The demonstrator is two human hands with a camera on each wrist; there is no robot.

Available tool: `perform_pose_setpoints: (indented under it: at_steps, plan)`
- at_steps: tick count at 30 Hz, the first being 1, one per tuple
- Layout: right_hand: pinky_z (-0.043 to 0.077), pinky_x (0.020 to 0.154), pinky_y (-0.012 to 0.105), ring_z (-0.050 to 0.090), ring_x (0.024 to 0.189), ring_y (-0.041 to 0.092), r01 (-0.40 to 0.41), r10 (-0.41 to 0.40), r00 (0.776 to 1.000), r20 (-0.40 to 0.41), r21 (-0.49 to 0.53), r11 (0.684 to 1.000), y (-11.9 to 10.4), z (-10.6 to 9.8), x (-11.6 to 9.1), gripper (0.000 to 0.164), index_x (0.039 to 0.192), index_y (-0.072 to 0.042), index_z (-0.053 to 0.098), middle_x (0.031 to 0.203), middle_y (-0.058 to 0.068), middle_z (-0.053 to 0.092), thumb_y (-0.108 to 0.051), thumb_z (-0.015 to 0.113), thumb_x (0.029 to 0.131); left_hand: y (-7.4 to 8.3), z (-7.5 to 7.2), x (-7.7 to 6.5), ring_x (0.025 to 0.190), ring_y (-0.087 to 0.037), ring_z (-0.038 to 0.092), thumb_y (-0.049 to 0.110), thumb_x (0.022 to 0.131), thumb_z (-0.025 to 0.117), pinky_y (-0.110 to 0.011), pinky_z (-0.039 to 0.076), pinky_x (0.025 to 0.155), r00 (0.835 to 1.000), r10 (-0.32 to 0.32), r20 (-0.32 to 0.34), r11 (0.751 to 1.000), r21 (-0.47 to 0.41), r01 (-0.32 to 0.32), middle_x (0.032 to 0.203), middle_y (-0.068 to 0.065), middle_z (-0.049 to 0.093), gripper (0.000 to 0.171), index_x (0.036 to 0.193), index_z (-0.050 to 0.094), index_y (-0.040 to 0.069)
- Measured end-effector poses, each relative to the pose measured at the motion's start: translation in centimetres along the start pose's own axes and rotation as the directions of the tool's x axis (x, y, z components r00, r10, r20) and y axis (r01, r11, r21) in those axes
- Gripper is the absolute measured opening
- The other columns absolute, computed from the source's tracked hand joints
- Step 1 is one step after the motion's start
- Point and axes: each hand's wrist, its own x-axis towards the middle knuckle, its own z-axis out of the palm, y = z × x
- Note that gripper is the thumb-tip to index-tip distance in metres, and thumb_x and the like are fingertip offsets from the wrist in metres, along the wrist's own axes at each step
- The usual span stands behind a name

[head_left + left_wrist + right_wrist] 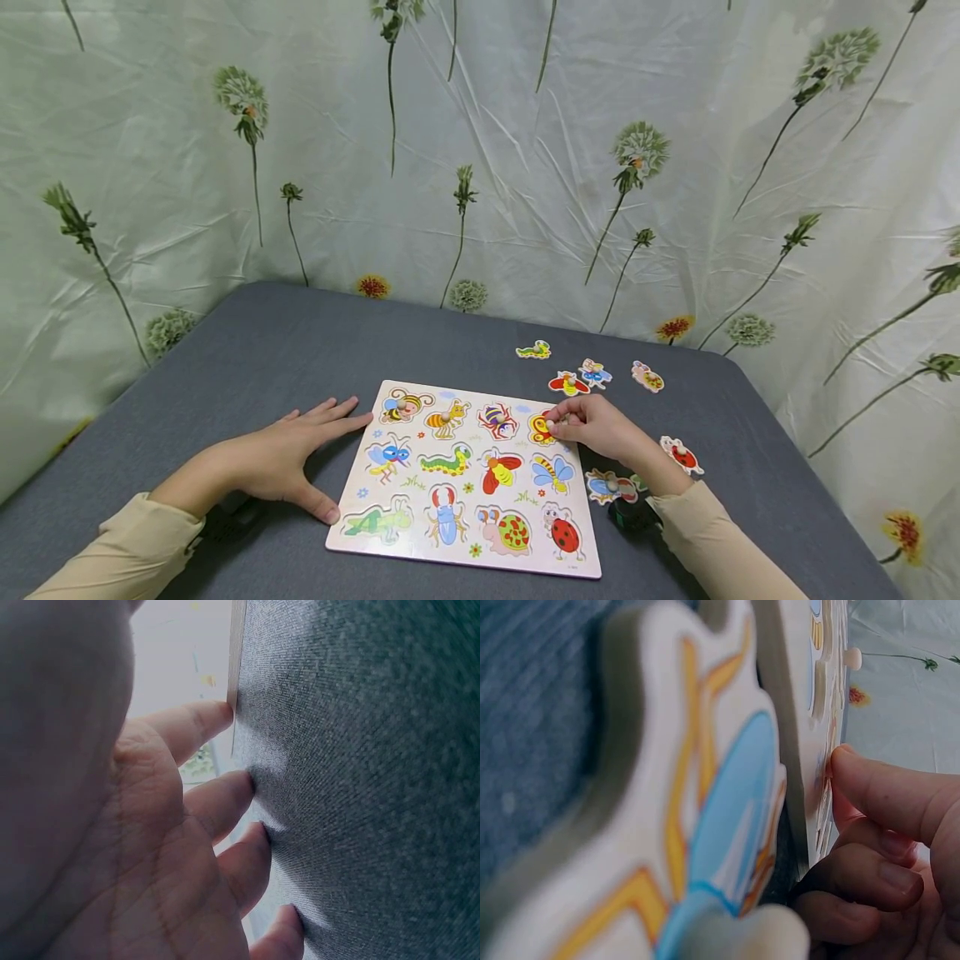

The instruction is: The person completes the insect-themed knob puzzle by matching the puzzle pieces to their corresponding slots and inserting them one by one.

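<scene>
A wooden insect puzzle board (pixel 480 454) lies flat on the table. My left hand (pixel 288 454) spreads along its left side, the thumb and a fingertip touching the edge; the left wrist view shows other fingertips on the grey cloth. At the board's upper right corner, my right hand (pixel 596 429) pinches the knob of a red and yellow butterfly piece (pixel 538 427). Whether that piece lies fully in its recess I cannot tell. Knobbed pieces sit along the same row: a round bee (pixel 401 407), an orange striped insect (pixel 447 421) and a spider (pixel 497 422).
Loose pieces lie beyond and right of the board: a caterpillar (pixel 533 351), a red-winged bug (pixel 567 384), a blue-winged insect (pixel 595 374), a snail (pixel 647 377), a ladybug (pixel 681 456). A blue-winged piece (pixel 731 817) lies under the right wrist. A floral curtain (pixel 480 167) hangs behind the table.
</scene>
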Motion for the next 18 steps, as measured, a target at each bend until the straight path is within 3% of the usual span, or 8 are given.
perform_pose_setpoints:
  at_steps: [12,18]
  plan:
    - [0.037,0.062,0.028,0.044,0.066,0.014,0.005,-0.005,1.000,0.010,0.008,1.000,0.13,-0.02,-0.10,0.025,0.117,0.000,0.077,0.071,-0.001,0.058,-0.019,0.076,0.101,0.08,0.07,-0.06,0.162,-0.058,0.014,0.060,0.069,0.096,-0.087,0.012,0.119,1.000,-0.005,0.001,1.000,0.000,0.005,0.179,-0.023,0.019,0.125,0.170,0.034,0.021]
    - [0.034,0.059,0.026,0.042,0.062,0.013,0.024,-0.024,0.999,0.023,-0.011,1.000,0.34,-0.43,-0.07,0.026,0.118,-0.002,0.077,0.068,-0.002,0.053,-0.021,0.076,0.100,0.08,0.01,-0.05,0.162,-0.058,0.014,0.060,0.069,0.096,-0.087,0.011,0.119,1.000,-0.005,0.002,1.000,0.000,0.005,0.179,-0.023,0.019,0.125,0.171,0.034,0.022]
